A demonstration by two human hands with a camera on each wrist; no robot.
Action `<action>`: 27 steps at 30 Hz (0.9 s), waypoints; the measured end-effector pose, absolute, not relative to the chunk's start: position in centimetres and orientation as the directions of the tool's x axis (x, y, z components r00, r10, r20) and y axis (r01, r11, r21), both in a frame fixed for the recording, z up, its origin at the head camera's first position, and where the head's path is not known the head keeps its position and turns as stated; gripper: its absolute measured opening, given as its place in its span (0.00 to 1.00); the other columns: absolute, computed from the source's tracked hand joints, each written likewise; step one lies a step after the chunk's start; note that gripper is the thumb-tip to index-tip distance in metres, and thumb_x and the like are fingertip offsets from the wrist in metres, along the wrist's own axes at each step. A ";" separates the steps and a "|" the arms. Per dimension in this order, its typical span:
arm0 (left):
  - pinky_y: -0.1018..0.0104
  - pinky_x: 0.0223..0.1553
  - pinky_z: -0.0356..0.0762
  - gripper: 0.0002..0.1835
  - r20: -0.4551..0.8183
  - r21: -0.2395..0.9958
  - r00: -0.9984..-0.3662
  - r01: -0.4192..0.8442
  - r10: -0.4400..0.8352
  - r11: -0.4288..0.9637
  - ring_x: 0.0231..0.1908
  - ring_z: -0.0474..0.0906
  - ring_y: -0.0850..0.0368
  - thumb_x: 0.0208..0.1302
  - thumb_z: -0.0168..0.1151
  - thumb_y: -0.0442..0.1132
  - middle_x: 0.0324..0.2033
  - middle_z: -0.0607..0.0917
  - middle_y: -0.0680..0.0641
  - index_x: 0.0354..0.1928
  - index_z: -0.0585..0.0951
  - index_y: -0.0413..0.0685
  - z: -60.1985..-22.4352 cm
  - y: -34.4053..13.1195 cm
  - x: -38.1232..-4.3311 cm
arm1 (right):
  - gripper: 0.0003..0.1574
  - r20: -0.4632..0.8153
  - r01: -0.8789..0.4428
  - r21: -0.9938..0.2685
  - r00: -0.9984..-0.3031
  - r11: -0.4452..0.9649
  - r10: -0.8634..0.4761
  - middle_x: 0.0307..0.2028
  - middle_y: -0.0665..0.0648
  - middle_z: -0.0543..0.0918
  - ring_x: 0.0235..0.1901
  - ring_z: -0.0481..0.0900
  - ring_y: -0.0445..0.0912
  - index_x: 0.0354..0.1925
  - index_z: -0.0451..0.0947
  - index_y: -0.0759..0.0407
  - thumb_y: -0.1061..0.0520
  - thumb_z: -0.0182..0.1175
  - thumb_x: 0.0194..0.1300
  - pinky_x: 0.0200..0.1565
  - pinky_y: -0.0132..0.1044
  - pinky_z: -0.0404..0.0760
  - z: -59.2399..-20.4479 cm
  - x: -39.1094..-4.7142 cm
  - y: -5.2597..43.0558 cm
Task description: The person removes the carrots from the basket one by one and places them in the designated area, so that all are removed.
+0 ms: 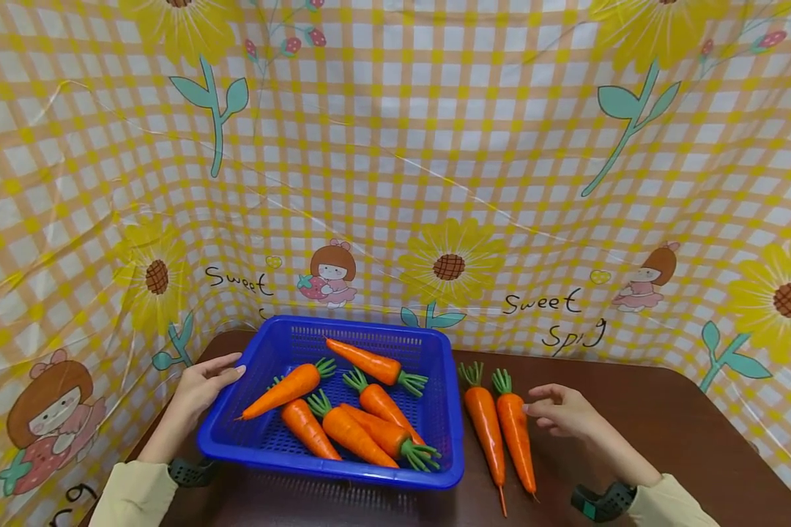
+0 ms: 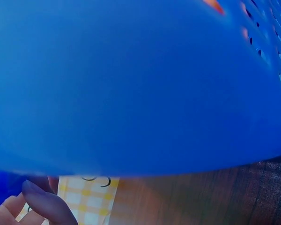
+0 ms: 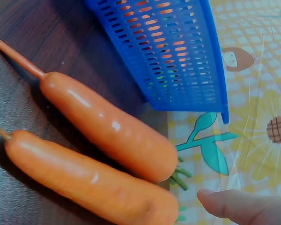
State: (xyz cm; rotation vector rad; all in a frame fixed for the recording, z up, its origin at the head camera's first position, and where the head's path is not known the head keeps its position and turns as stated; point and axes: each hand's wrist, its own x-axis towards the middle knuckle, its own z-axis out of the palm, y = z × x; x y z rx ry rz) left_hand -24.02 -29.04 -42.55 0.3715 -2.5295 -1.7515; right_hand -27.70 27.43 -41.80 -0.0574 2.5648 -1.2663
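A blue plastic basket (image 1: 329,475) with slotted walls stands on the table, with several orange carrots (image 1: 369,360) with green tops lying in it. My left hand (image 1: 201,386) is at the basket's left rim, thumb and fingertips touching its edge. In the left wrist view the basket wall (image 2: 131,93) fills most of the picture, the thumb (image 2: 49,204) low at the left. Right of the basket, two carrots lie side by side: a nearer-basket carrot (image 1: 484,428) and an outer carrot (image 1: 517,439). Beside the outer one is my right hand (image 1: 563,411), fingers loosely bent, holding nothing.
The dark brown table (image 1: 622,399) extends to the right of my right hand. A checked cloth (image 1: 395,183) with sunflowers and cartoon figures hangs behind and along both sides, close to the basket's back edge.
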 end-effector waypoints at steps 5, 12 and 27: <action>0.67 0.37 0.82 0.32 -0.105 0.923 -0.971 -0.176 -0.216 0.343 0.34 0.82 0.63 0.65 0.62 0.48 0.48 0.85 0.41 0.66 0.70 0.38 -42.5 -29.1 -24.1 | 0.35 -0.219 0.070 -0.767 -0.963 0.638 -0.157 0.43 0.62 0.84 0.38 0.83 0.47 0.60 0.65 0.73 0.52 0.62 0.64 0.40 0.46 0.82 -40.7 -27.8 26.5; 0.66 0.37 0.82 0.33 -0.094 0.919 -0.973 -0.166 -0.211 0.357 0.34 0.82 0.62 0.64 0.63 0.49 0.48 0.85 0.39 0.66 0.70 0.37 -42.5 -29.3 -24.1 | 0.35 -0.200 0.017 -0.746 -0.959 0.666 -0.200 0.45 0.63 0.83 0.40 0.81 0.49 0.60 0.66 0.72 0.52 0.62 0.63 0.42 0.48 0.81 -38.6 -27.8 24.4; 0.68 0.37 0.81 0.33 -0.089 0.912 -0.974 -0.163 -0.207 0.377 0.35 0.81 0.62 0.64 0.63 0.50 0.46 0.85 0.41 0.65 0.71 0.38 -42.4 -29.2 -24.2 | 0.29 -0.096 -0.157 -0.695 -0.947 0.702 -0.307 0.39 0.63 0.82 0.36 0.80 0.48 0.54 0.72 0.69 0.56 0.66 0.58 0.36 0.41 0.78 -34.6 -27.6 18.7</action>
